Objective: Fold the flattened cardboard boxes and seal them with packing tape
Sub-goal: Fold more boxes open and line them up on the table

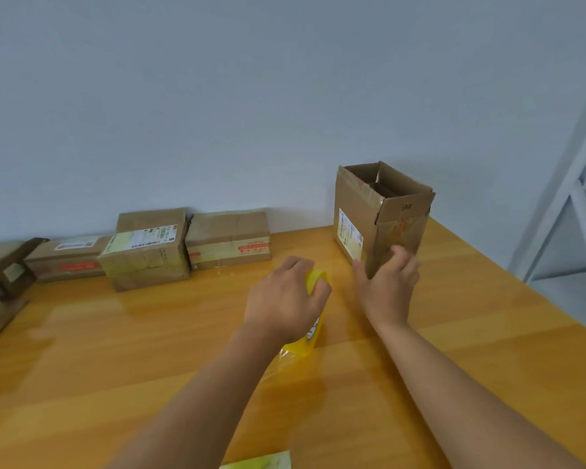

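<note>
left hand: curled over the top of the tape roll, fingers wrapped round its rim, so it's gripping it, back of the hand facing the cam

tape roll: yellowish packing tape, standing on edge under the left hand on the wooden table; a bit of loose clear tape trails off its near side, toward the wrist

right hand: just right of the left hand, apart from it. Thumb lies along the near left corner of the open box, fingers curl onto its right face w/ the fingertips pressed to the cardboard, so it's holding the bottom corner of the box

open box: brown carton standing upright just past the right hand, top flaps open & sticking up, white shipping label on the face left of the thumb, faded red print on the face under the fingers. Can't tell if the bottom is taped

sealed boxes: three closed cartons in a row by the wall, well past the left hand & off to its left. Box w/ red strip is closest to the hand, then a box w/ a big white label, then a flatter box farthest left; all touching or nearly

dark cardboard bits: far left of the left hand at the table edge, too blurry to say what exactly

pale green scrap: at the bottom edge btwn the two forearms, only partly in frame

white shelf frame: way right of the right hand, off the table
</note>
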A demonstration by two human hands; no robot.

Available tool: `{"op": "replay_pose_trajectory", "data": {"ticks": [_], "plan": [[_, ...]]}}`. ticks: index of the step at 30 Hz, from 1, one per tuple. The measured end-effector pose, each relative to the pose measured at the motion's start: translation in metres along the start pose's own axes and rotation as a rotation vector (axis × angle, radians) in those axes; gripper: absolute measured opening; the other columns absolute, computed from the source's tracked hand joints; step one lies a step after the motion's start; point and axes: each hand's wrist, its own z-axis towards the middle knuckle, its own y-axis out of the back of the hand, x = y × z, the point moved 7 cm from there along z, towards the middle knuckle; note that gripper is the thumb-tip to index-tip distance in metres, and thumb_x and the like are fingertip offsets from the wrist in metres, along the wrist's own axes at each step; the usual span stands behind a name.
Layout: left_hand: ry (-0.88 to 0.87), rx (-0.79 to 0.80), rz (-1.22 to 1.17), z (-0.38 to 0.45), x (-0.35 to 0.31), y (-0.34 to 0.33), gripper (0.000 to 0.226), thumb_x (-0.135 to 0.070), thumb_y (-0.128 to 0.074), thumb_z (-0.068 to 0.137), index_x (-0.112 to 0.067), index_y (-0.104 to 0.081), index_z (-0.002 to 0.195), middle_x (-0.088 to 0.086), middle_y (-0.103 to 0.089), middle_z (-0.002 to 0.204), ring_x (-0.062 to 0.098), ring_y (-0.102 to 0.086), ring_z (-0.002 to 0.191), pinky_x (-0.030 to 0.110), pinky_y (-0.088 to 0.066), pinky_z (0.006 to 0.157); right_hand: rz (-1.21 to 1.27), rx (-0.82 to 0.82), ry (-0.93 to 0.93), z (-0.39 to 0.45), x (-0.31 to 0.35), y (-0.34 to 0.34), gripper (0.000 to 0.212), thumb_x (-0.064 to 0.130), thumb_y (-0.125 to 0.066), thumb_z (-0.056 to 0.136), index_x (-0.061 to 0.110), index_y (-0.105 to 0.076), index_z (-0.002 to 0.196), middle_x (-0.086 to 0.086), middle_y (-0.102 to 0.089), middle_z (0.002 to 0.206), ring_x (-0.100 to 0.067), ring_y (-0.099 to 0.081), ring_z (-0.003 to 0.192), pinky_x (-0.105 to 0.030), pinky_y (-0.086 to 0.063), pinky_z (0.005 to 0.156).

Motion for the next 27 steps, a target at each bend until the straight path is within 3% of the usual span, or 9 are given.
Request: {"op": "replay_pose_trajectory", "data": {"ticks": [2, 5, 10, 15, 19, 22, 24, 27], "plan": [[-0.002, 0.007, -0.006, 0.001, 0.0, -0.001, 0.049, -0.048, -0.04, 0.099, -0.025, -0.049, 0.142, -0.01, -0.047, 0.145, 0.019, -0.052, 0.123, 0.035, -0.048, 0.093, -0.058, 0.13, 0.158, -0.007, 0.009, -0.009, 0.048, 0.033, -0.064, 0.092, 0.012, -0.049, 0.132, -0.012, -0.045, 0.126, -0.033, -0.044, 0.116, -0.039, -0.043, 0.092], [-0.002, 0.006, -0.016, 0.0, 0.001, 0.0, 0.049, -0.049, -0.04, 0.099, -0.026, -0.049, 0.142, -0.011, -0.046, 0.145, 0.018, -0.052, 0.123, 0.035, -0.047, 0.093, -0.17, 0.338, 0.242, -0.004, 0.008, -0.026, 0.048, 0.034, -0.055, 0.097, 0.021, -0.046, 0.143, -0.003, -0.04, 0.122, -0.025, -0.042, 0.114, -0.034, -0.043, 0.096], [-0.006, 0.003, -0.024, 0.001, 0.002, 0.001, 0.049, -0.048, -0.04, 0.099, -0.026, -0.047, 0.143, -0.012, -0.045, 0.146, 0.018, -0.051, 0.123, 0.034, -0.047, 0.093, -0.136, 0.537, 0.182, 0.007, 0.004, -0.046, 0.058, 0.03, -0.05, 0.099, 0.015, -0.032, 0.153, -0.005, -0.029, 0.15, -0.023, -0.037, 0.135, -0.036, -0.039, 0.107], [-0.021, 0.043, -0.037, 0.002, 0.002, 0.001, 0.056, -0.051, -0.038, 0.1, -0.026, -0.038, 0.15, -0.012, -0.036, 0.154, 0.017, -0.045, 0.132, 0.035, -0.044, 0.101, -0.157, 0.641, 0.169, 0.01, 0.001, -0.058, 0.059, 0.027, -0.047, 0.1, 0.014, -0.028, 0.154, -0.002, -0.017, 0.163, -0.021, -0.025, 0.147, -0.038, -0.03, 0.115], [-0.033, 0.148, -0.136, 0.002, 0.003, 0.002, 0.068, -0.062, -0.038, 0.097, -0.031, -0.026, 0.155, -0.013, -0.026, 0.159, 0.013, -0.033, 0.142, 0.037, -0.035, 0.11, -0.173, 0.532, 0.177, 0.014, 0.014, -0.054, 0.048, 0.022, -0.048, 0.099, 0.01, -0.042, 0.146, -0.007, -0.039, 0.152, -0.024, -0.039, 0.138, -0.037, -0.035, 0.108], [0.02, 0.209, -0.463, 0.003, 0.01, 0.01, 0.066, -0.064, -0.04, 0.096, -0.038, -0.026, 0.155, -0.013, -0.025, 0.161, 0.01, -0.025, 0.146, 0.035, -0.025, 0.114, -0.108, 0.493, 0.185, 0.024, 0.037, -0.054, 0.035, 0.024, -0.05, 0.099, 0.011, -0.055, 0.131, -0.006, -0.056, 0.134, -0.024, -0.052, 0.121, -0.038, -0.043, 0.098], [0.065, 0.154, -0.565, 0.012, 0.024, 0.02, 0.061, -0.061, -0.039, 0.098, -0.035, -0.032, 0.153, -0.011, -0.03, 0.159, 0.01, -0.026, 0.146, 0.034, -0.022, 0.117, -0.039, 0.572, 0.15, 0.03, 0.052, -0.061, 0.03, 0.028, -0.051, 0.1, 0.013, -0.059, 0.125, -0.003, -0.06, 0.126, -0.021, -0.054, 0.116, -0.036, -0.043, 0.095], [0.149, 0.039, -0.455, 0.038, 0.063, 0.033, 0.058, -0.053, -0.04, 0.101, -0.025, -0.037, 0.151, -0.001, -0.04, 0.154, 0.019, -0.034, 0.143, 0.039, -0.029, 0.116, 0.084, 0.731, 0.071, 0.035, 0.068, -0.081, 0.02, 0.033, -0.055, 0.099, 0.021, -0.064, 0.112, -0.003, -0.063, 0.119, -0.021, -0.057, 0.113, -0.042, -0.046, 0.1]]}}
